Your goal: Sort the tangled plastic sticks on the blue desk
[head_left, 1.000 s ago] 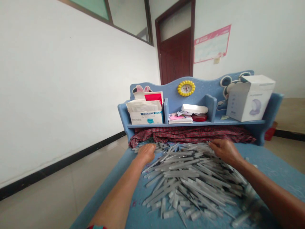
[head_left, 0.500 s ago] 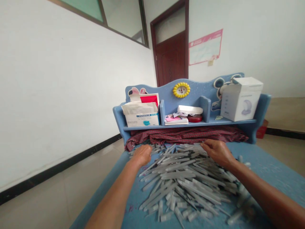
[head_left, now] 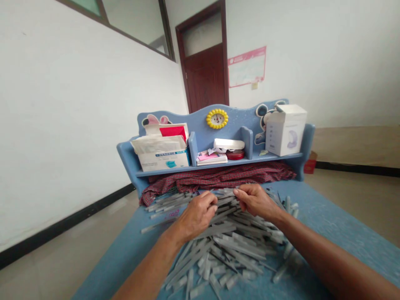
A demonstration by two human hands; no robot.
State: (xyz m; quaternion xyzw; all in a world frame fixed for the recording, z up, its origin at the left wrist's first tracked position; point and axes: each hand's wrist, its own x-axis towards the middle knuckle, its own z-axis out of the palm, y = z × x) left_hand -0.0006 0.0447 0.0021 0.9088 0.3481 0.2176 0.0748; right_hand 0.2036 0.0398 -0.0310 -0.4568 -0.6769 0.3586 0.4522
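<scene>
A loose heap of grey, translucent pen barrels (head_left: 243, 250) lies on the blue desk (head_left: 331, 221), with short pen caps (head_left: 200, 289) mixed in along its near edge. Over the upper left of the heap is my left hand (head_left: 198, 212), its fingers curled closed; what they hold, if anything, is hidden. My right hand (head_left: 256, 201) is just to the right, thumb and forefinger pinched together above the far part of the heap. Whatever sits in that pinch is too small to name. A narrow gap separates the two hands. More slim pen parts (head_left: 170, 202) lie at the far left.
Behind the heap is a bunched red plaid cloth (head_left: 206, 179) under a blue shelf (head_left: 190, 168). The shelf carries a mask box (head_left: 165, 160), papers (head_left: 212, 159), a red tin (head_left: 235, 155) and a white carton (head_left: 286, 131). A yellow clock (head_left: 217, 119) is on its back panel.
My hands were far apart at either side of the heap and have come close together over it. The view has turned slightly, so the shelf sits further left.
</scene>
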